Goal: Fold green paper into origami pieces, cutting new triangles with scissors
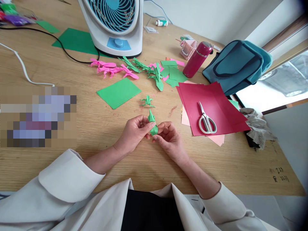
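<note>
Between my two hands is a small folded piece of green paper [151, 117], its pointed end facing away from me. My left hand [134, 130] pinches it from the left, thumb on top. On the other side, the fingers and thumb of my right hand [171, 141] grip its near end. A small green origami frog [147, 101] stands on the table just beyond. Farther back lie several pink origami figures [110, 69] and green origami figures [157, 77]. A stack of green paper [119, 93] rests to the left of the frog.
White-handled scissors [206, 120] lie on red paper sheets [221, 106] at the right. A fan [115, 29] stands at the back, beside darker green paper [74, 41]. A magenta bottle [197, 60] and teal bag [237, 65] stand back right. Cables cross the left side; a blurred-out patch lies there.
</note>
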A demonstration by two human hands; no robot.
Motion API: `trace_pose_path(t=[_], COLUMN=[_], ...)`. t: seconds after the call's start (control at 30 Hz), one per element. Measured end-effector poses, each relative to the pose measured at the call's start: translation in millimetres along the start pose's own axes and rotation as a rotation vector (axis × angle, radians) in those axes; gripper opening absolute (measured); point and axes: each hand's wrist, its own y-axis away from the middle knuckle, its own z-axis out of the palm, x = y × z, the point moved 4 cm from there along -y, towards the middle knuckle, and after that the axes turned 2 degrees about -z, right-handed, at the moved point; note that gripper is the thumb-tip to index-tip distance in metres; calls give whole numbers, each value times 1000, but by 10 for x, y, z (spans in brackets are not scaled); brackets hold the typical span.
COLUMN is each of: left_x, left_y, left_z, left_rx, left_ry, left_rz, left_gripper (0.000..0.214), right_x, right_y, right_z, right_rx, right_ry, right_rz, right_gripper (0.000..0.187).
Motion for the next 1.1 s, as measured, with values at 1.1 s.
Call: trace_pose_path(t=[1.1], left_x=[-32], left_y=[-24], left_z=[-18], left_rx=[-36], left_ry=[-26], left_rz=[32], left_gripper=[28], right_x=[62], right_y=[-10], right_z=[-7], right_rx=[20], right_ry=[-130], right_rz=[105], right_gripper=[37])
